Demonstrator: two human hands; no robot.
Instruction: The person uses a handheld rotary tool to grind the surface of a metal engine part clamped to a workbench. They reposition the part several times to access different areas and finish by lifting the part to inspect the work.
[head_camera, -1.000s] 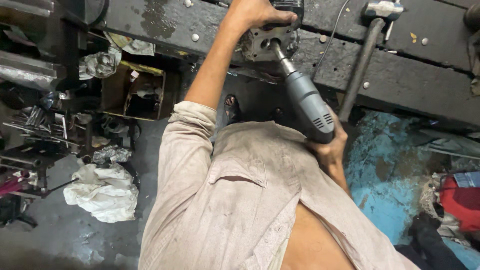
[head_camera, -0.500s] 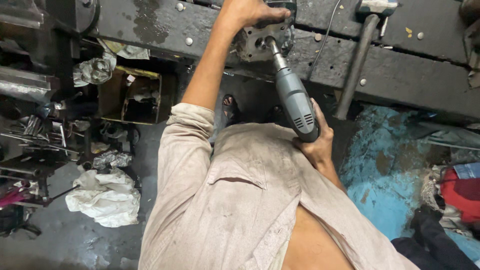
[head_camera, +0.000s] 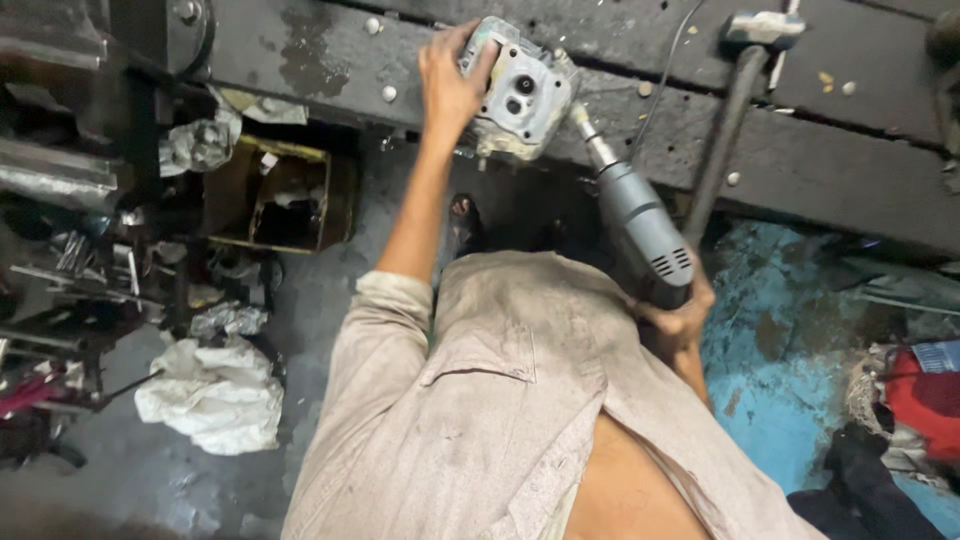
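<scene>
My left hand (head_camera: 452, 78) grips the left side of a grey cast-metal housing (head_camera: 520, 92) that rests on the dark wooden workbench (head_camera: 820, 150). My right hand (head_camera: 682, 312) holds the handle of a grey electric drill (head_camera: 640, 222). The drill slants up and to the left, and its bit end meets the housing's right edge. A thin cable (head_camera: 662, 70) runs up across the bench behind the drill.
A long-handled hammer (head_camera: 722, 130) lies on the bench right of the drill. A cardboard box (head_camera: 282, 198) and crumpled white cloth (head_camera: 212, 395) sit on the floor at left, beside metal parts (head_camera: 70, 270). Blue-painted floor (head_camera: 780, 380) and red cloth (head_camera: 920, 395) lie at right.
The view has shifted so the housing and drill sit lower in the picture. Both hands keep their hold, and the drill stays against the housing.
</scene>
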